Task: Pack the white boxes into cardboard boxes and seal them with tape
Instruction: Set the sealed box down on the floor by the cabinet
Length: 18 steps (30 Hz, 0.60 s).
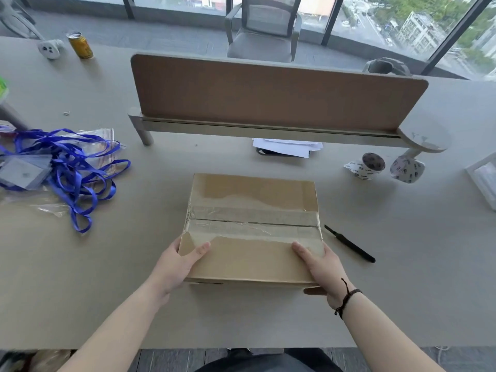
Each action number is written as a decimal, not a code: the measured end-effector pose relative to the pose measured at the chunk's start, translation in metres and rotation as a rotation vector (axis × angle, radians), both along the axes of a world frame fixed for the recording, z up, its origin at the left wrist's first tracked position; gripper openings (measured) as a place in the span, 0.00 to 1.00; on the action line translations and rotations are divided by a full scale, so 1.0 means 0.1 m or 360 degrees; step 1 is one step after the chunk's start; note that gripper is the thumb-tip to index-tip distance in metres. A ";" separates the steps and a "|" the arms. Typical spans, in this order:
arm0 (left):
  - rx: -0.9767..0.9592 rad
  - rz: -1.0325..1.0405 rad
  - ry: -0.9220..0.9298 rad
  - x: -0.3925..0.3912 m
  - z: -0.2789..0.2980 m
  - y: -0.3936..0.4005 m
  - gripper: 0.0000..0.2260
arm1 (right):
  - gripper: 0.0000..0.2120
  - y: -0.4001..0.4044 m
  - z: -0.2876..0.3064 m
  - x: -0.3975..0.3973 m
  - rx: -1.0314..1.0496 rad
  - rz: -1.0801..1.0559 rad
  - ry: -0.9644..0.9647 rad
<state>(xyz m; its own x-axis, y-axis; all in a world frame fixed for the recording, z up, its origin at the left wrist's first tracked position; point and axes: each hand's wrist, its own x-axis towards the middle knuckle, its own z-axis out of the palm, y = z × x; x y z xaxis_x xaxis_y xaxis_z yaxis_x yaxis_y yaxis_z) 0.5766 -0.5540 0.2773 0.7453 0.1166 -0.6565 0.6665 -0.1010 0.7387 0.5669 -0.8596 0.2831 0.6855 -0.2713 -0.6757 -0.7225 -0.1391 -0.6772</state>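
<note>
A closed cardboard box [252, 200] lies on the desk in front of me, its centre seam covered by clear tape with torn edges. My left hand [178, 260] grips the box's near left corner, thumb on top. My right hand [320, 267] grips the near right corner the same way; a dark cord bracelet is on that wrist. Two tape rolls [366, 166] [406, 167] lie to the right behind the box. A white box [484, 178] shows partly at the right edge. A black cutter [350, 244] lies just right of the cardboard box.
A brown desk divider [268, 92] stands behind the box, with papers [287, 147] under it. Blue lanyards and plastic bags [61, 167] are piled on the left. A yellow can [80, 45] and a white controller [50, 48] sit at far left; an office chair [264, 30] stands beyond.
</note>
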 end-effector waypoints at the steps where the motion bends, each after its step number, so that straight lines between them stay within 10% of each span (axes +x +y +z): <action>1: -0.0030 -0.0011 0.0064 0.01 -0.02 0.02 0.14 | 0.17 0.00 0.00 0.00 0.0051 -0.0024 0.0013; 18: -0.0327 0.0181 0.0165 0.00 -0.05 0.01 0.18 | 0.17 -0.05 -0.06 0.00 0.0361 -0.0160 0.0082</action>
